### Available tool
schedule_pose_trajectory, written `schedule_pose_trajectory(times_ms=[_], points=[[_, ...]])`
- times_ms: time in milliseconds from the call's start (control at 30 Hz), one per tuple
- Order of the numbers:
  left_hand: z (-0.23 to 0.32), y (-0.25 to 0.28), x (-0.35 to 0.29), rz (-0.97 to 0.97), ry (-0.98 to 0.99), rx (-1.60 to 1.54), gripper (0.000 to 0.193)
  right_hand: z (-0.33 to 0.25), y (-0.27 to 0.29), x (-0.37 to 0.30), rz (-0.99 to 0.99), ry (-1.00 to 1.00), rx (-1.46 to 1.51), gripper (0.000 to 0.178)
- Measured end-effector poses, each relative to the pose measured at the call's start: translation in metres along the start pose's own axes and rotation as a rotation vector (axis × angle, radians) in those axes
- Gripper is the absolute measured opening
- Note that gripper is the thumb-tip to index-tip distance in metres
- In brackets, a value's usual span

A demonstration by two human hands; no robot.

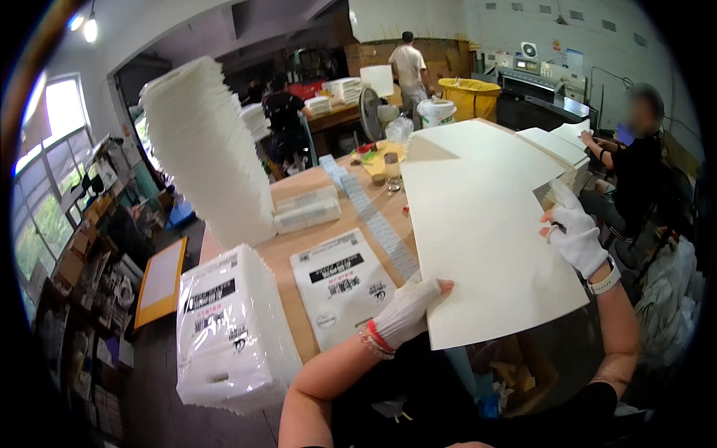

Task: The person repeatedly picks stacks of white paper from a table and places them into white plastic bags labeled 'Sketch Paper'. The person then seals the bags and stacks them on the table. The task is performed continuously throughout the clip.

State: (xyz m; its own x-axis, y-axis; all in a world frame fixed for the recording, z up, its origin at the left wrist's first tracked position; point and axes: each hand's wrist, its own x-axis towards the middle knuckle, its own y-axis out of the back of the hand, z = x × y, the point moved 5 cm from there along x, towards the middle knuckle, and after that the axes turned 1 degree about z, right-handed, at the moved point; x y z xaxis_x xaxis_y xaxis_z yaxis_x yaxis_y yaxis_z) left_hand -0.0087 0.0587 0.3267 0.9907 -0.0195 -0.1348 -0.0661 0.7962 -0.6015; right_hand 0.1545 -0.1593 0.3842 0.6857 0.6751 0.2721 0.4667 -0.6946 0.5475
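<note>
You hold a big white sheet in front of you, with its near end sticking out past the table. Your left hand pinches its near left edge, with the thumb on top. Your right hand is curled at the right edge, but I can't tell how tightly it grips. If your left thumb slips, that corner could flop down; if you squeeze too hard, the sheet could get a crease. On your left sit a shiny wrapped bundle and a flat printed bag, and a bumped elbow might push them. Further on, a paper strip could get dragged if the sheet catches it. The tall white stack looks tippy, so a knock could spill it. Past that, a small jar may fall if the sheet swings wide.
</note>
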Motion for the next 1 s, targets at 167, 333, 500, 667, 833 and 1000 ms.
schedule_pose_trajectory(times_ms=[167, 333, 500, 667, 833, 1000], points=[[-0.036, 0.066, -0.029, 0.129, -0.130, 0.685, 0.056, 0.072, -0.095, -0.053, 0.233, -0.283, 0.478, 0.015], [-0.126, 0.059, -0.048, 0.499, -0.947, 1.374, 0.074, 0.063, -0.249, -0.088, 0.162, -0.063, 0.494, 0.055], [-0.096, 0.104, -0.050, 0.163, -0.319, 1.127, 0.062, 0.079, -0.257, -0.070, 0.312, 0.000, 0.333, 0.037], [-0.111, 0.308, -0.001, 0.841, -0.304, 1.718, 0.026, 0.095, -0.237, -0.061, 0.176, -0.074, 0.126, 0.030], [-0.068, 0.328, 0.025, 0.642, 0.076, 1.448, 0.039, 0.084, -0.234, -0.060, -0.126, -0.125, -0.095, 0.030], [-0.018, 0.374, 0.058, 0.598, 0.111, 1.309, 0.037, 0.079, -0.303, -0.045, -0.733, -0.236, -0.513, 0.041]])
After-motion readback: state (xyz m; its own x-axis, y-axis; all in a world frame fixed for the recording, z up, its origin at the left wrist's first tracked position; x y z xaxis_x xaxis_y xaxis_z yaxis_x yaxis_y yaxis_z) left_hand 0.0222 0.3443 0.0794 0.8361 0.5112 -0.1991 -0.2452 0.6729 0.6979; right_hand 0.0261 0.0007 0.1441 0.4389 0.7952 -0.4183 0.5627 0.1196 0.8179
